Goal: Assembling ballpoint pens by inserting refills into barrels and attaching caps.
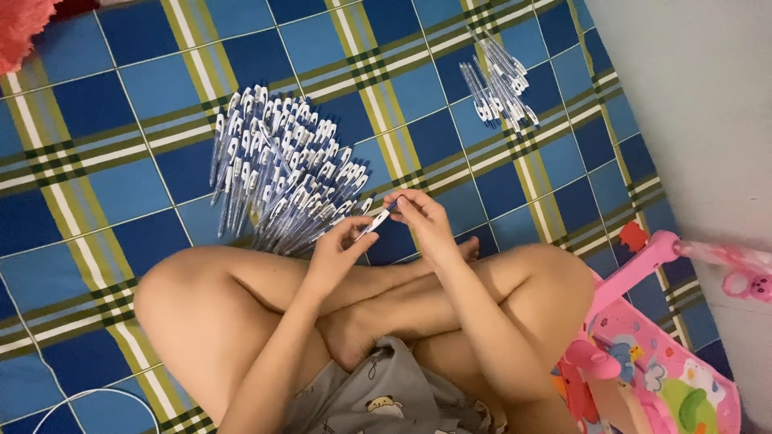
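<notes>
Two heaps tell progress: big pen pile left, small finished-looking bunch far right, while left hand and right hand pinch one pen.

Two heaps of pens lie on the blanket: a large heap and a small heap. One pen is held between two hands
</notes>
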